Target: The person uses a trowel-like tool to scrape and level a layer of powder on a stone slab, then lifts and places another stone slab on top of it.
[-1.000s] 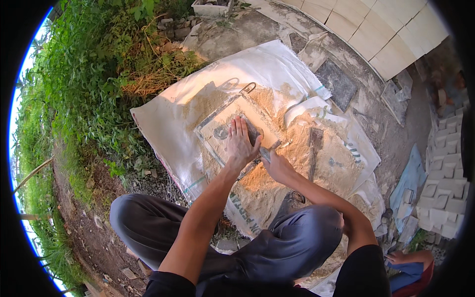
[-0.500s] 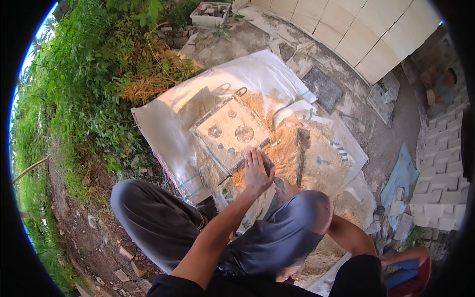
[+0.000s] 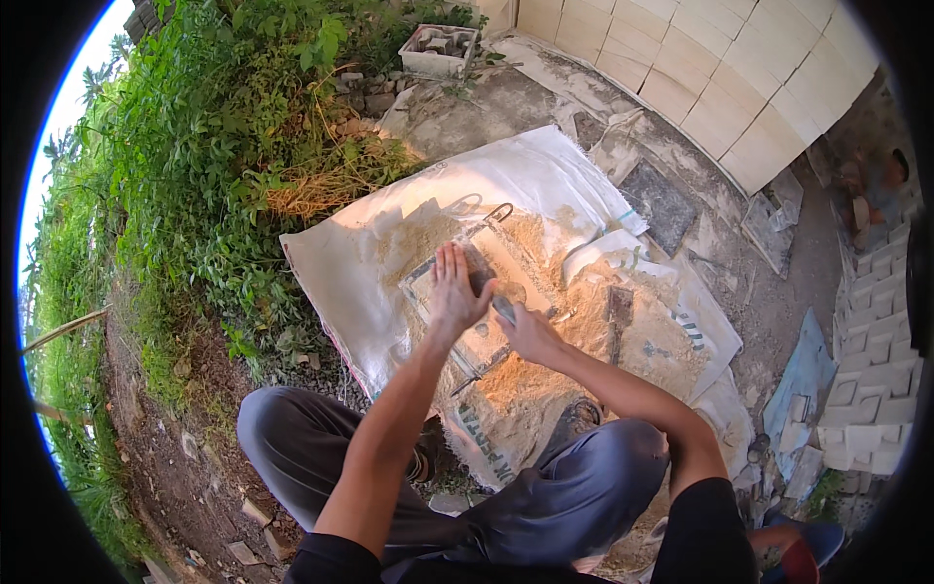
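Note:
A square metal-framed mould [image 3: 413, 282] packed with pale sandy powder lies on a white woven sack [image 3: 341, 263]. Across its powder surface rests a dark, flat trowel [image 3: 477, 265]. My left hand [image 3: 453, 297] presses on the trowel's blade, its fingers stretched out flat. The trowel's handle end is wrapped by the fingers of my right hand [image 3: 530, 333]. Both hands cover much of the mould's middle. A metal loop [image 3: 499, 212] sticks out at the mould's far corner. Loose orange-tan powder [image 3: 520, 380] is heaped along its near and right sides.
A dark, powder-dusted bar [image 3: 619, 316] lies right of the mould. Beyond the sack are a dark square slab [image 3: 658, 206] and a white crate [image 3: 440, 54]. Pale tiles [image 3: 866, 375] are stacked at right. Another person's arm [image 3: 773, 538] shows at lower right. Plants grow at left.
Both hands and the trowel have moved from the mould's near edge away from me, across its powder surface. The round marks seen there are now largely covered. The view has shifted slightly.

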